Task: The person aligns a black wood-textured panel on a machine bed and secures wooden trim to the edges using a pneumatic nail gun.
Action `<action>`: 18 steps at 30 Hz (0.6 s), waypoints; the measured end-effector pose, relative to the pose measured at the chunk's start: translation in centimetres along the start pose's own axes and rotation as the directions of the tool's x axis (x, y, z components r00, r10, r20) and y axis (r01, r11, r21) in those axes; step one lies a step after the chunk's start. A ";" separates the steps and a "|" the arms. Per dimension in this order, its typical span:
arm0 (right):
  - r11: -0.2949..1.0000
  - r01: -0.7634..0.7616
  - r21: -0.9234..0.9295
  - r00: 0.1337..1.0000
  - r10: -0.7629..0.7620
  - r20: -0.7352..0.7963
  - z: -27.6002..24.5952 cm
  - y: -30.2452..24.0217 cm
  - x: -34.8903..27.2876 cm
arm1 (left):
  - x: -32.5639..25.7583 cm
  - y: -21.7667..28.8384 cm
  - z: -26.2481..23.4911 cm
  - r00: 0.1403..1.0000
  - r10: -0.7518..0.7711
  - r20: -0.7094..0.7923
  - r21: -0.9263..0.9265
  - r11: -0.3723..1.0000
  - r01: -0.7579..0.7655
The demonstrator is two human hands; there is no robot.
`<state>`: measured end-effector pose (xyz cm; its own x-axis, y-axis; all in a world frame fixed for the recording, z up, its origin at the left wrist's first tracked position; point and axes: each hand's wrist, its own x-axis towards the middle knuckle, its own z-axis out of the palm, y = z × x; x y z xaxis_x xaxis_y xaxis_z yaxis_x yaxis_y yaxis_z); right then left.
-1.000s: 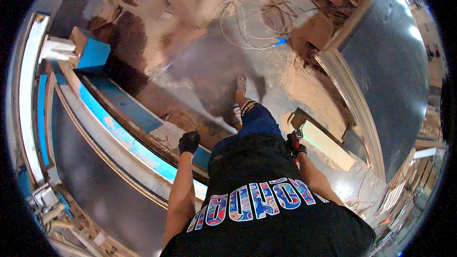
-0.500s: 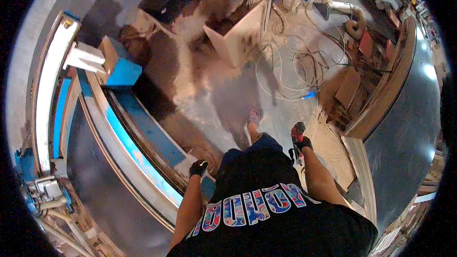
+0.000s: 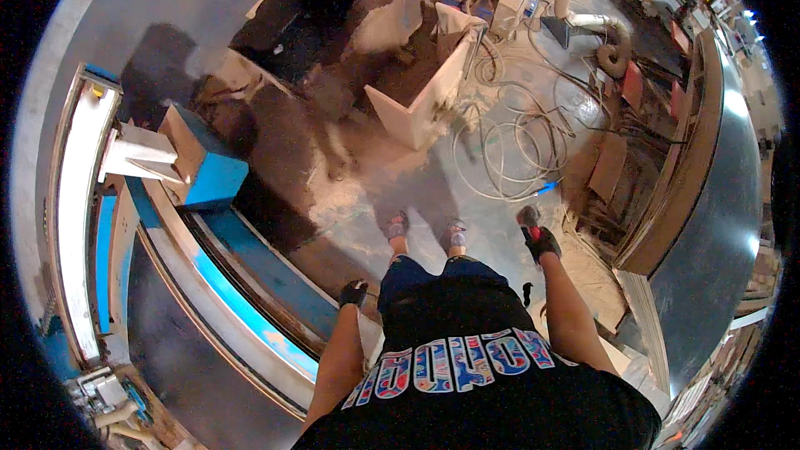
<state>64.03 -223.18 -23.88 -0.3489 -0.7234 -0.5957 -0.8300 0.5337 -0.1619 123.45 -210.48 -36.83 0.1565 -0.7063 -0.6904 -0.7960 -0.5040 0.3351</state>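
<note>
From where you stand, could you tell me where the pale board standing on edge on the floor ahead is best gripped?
Probably by the top edge of the board, near its upper corner. It stands upright on its long edge, forming a corner with a second panel, so the top is free while the base sits in sawdust. Come from the near side, where the floor is open; the hose coils crowd its right.
</note>
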 end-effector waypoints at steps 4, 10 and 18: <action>0.958 -0.257 0.126 0.963 0.242 0.122 1.5 -1.5 -5.1 | 4.2 -7.4 -0.5 0.977 0.130 0.168 0.441 0.877 -0.192; 0.323 -0.452 0.831 0.878 0.327 0.350 8.4 2.0 -14.9 | 13.8 -6.3 -8.0 0.996 -0.007 0.092 0.426 0.904 -0.033; 0.399 -0.819 0.413 0.565 0.687 0.456 21.4 11.0 -21.3 | 19.1 15.5 -18.6 0.819 0.516 0.250 0.707 0.481 -0.519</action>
<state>71.69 -192.54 -29.81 -0.5693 0.1580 -0.8068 0.1342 0.9861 0.0984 125.02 -241.06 -32.89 -0.4287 -0.7143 -0.5531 -0.8772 0.4756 0.0657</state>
